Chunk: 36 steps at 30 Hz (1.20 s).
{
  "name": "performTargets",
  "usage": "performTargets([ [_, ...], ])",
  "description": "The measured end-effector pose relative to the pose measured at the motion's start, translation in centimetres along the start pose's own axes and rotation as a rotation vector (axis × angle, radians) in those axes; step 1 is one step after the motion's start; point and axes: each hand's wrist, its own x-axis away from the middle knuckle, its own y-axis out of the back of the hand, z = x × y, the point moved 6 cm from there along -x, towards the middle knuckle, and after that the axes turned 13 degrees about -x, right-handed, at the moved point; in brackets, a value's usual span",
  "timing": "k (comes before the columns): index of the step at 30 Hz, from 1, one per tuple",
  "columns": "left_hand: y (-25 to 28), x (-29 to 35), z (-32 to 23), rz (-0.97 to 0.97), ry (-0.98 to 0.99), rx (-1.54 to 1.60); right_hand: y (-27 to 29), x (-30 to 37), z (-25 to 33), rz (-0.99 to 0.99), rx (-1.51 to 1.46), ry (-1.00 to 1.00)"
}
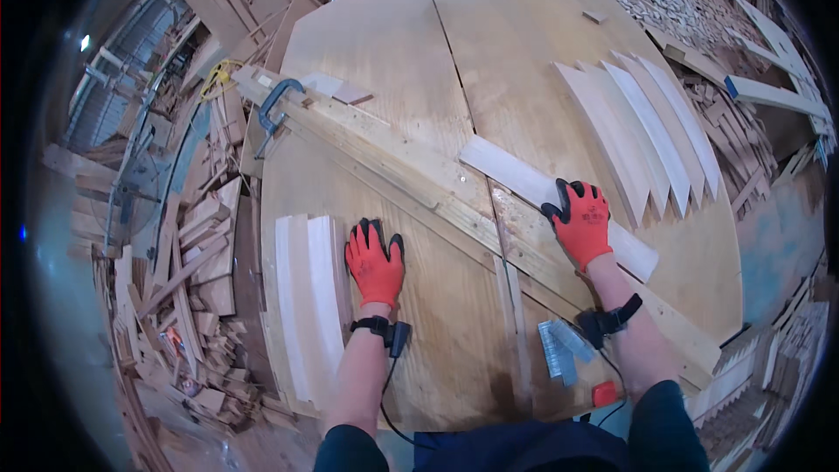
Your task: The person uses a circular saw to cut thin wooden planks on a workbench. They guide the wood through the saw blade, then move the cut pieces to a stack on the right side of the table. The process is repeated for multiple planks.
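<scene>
Both hands wear red gloves with black fingertips. My left hand [374, 264] lies with its fingers stretched out on the plywood bench top [454, 323], right against a group of pale boards [301, 306] standing side by side. Over a pale flat board [516, 170] on the right is my right hand [580, 220], thumb at one long edge and fingers across toward the other. That board lies at a slant along the far side of a long wooden beam [411, 183]. At the beam's far left end sits a blue C-clamp [278, 103].
Several pale boards with pointed ends [647, 135] lie at the right. Near the front edge are silvery metal strips [564, 350] and a small red object [604, 394]. Wood offcuts [201, 297] are piled left of the bench, with more scraps [673, 0] at the far right.
</scene>
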Motion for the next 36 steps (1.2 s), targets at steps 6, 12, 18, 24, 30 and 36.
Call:
performTargets([
  [6,0.3,-0.3,0.3,-0.016,0.026,0.016,-0.5,-0.2,-0.5,-0.011,-0.074,0.039],
  [12,0.5,-1.1,0.8,-0.068,0.018,0.027,-1.2,-0.2,0.3,-0.019,0.093,0.049],
  [18,-1.3,-1.8,1.7,-0.076,0.028,0.041,-3.3,-1.5,0.7,0.088,0.199,-0.036],
  [24,-4.2,-1.6,2.5,-0.105,0.034,0.036,-6.5,-0.8,-0.6,0.053,0.264,-0.065],
  [30,-6.1,-1.3,2.7,-0.112,0.029,0.055,-9.1,-1.0,-2.9,0.036,0.258,-0.074],
  [36,-7.6,-0.5,2.4,-0.125,0.034,0.066,-9.6,-1.3,-4.1,0.053,0.272,-0.134],
])
